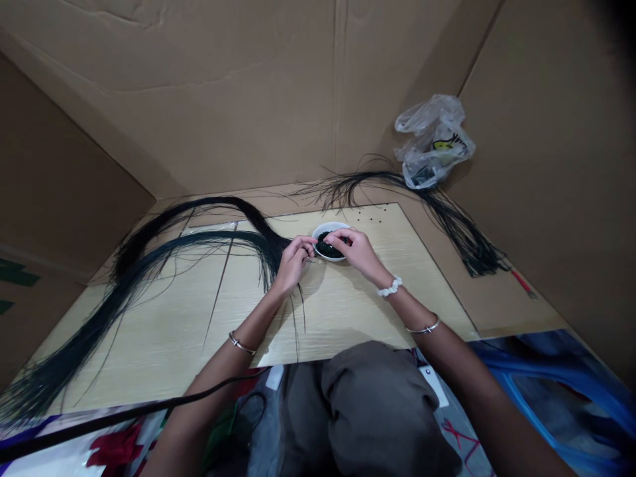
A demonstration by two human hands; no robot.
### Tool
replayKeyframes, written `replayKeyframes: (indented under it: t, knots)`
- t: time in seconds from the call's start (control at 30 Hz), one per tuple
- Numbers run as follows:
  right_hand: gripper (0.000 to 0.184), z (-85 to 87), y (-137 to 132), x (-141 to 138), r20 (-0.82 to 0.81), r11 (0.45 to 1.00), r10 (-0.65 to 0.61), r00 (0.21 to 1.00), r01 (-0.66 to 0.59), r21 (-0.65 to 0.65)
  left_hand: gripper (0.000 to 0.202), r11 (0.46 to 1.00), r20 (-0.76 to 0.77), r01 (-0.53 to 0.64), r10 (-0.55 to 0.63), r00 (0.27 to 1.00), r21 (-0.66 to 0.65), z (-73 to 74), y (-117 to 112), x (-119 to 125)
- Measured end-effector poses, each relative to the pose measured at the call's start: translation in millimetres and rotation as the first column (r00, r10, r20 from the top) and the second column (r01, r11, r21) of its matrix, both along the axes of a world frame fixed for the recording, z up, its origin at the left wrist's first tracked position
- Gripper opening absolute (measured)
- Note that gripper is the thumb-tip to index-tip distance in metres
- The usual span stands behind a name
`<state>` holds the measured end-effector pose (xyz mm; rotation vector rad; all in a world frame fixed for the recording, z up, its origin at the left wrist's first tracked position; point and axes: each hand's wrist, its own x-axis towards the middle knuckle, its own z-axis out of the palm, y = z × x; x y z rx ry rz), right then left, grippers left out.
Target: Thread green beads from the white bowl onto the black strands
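Cardboard wall (199, 99), illegibly printed bag (434, 142), left hand (294, 264), right hand (355, 252) at bowl (330, 226)

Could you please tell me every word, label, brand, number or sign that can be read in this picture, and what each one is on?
Clear plastic bag: yellow and black print, too crumpled to read.
Cardboard wall at left: green printing, cut off and unreadable.
Fabric at lower right: pink marks, too blurred to read.
White tag: no legible text.
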<state>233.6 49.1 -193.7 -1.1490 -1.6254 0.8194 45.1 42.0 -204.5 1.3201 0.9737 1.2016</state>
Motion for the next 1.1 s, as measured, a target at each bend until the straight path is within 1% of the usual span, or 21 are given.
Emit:
replayKeyframes:
  t: [0.17, 0.33, 0.37, 0.5, 0.67, 0.77, 0.9, 1.1]
  knots:
    - [0.025, -0.7, 2.2, 1.3, 0.007, 1.0, -0.006, 1.0, 0.006, -0.008, 0.033, 1.0, -0.014, 0.01, -0.01, 1.0, -0.024, -1.1, 1.4, -0.4]
    - [0.026, 0.2, 2.3, 1.6, 0.023, 1.0, -0.014, 1.0, 0.014, -0.012, 0.023, 0.999, -0.008, 0.012, -0.013, 1.0, -0.05, 2.0, 1.6, 1.4]
    - [0.026, 0.4, 2.1, 1.6, 0.025, 1.0, -0.015, 1.0, 0.015, -0.014, 0.024, 0.999, -0.011, 0.01, -0.01, 1.0, -0.053, 3.3, 1.3, 2.0]
    - [0.025, 0.7, 2.2, 1.9, 0.037, 1.0, -0.025, 0.999, 0.025, -0.009, 0.039, 0.997, -0.006, 0.03, -0.031, 1.0, -0.067, 7.5, -0.2, 2.5]
    - [0.022, -0.4, 3.6, 2.5, 0.062, 0.998, -0.06, 0.996, 0.06, 0.002, 0.056, 0.99, 0.009, 0.075, -0.074, 0.997, -0.123, 7.4, 0.8, -0.5]
    - [0.022, -0.6, 3.5, 2.9, 0.075, 0.998, -0.067, 0.995, 0.067, 0.0, 0.063, 0.987, 0.014, 0.085, -0.084, 0.996, -0.139, 6.9, 1.6, -1.5]
    - [0.023, -0.7, 3.6, 3.1, 0.076, 0.998, -0.066, 0.995, 0.066, 0.004, 0.071, 0.985, 0.023, 0.113, -0.111, 0.994, -0.129, 7.2, 2.0, -1.9]
    - [0.023, -1.8, 4.0, 3.3, 0.064, 0.998, -0.067, 0.996, 0.067, -0.009, 0.076, 0.983, 0.029, 0.133, -0.13, 0.991, -0.126, 7.6, 2.0, -2.7]
